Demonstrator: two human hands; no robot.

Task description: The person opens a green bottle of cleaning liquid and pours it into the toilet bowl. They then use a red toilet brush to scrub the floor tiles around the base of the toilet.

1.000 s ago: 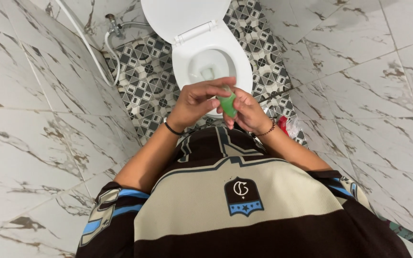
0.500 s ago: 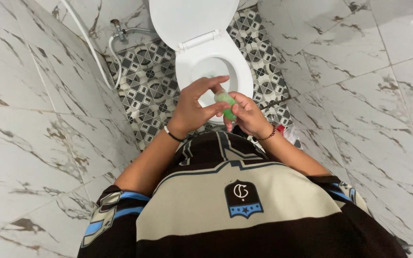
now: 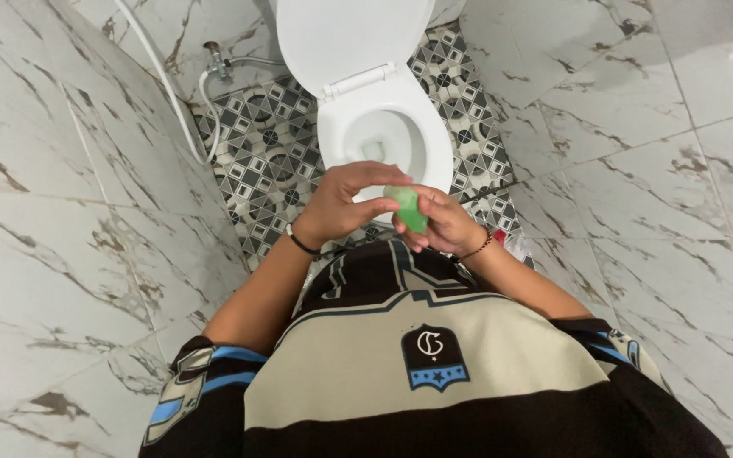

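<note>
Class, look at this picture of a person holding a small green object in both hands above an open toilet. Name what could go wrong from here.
1. The green object is pinched between the left hand and the right hand almost directly over the open toilet bowl; a slip could likely drop it in.
2. The white hose runs along the left wall near the patterned floor; a foot might catch it.

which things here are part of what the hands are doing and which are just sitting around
In hand:
- small green object, held in the right hand
- left hand, its fingers reaching over the object's top
- open toilet bowl, directly beyond the hands

Just there:
- raised toilet lid
- white hose and wall valve
- patterned floor tiles
- marble wall tiles
</note>
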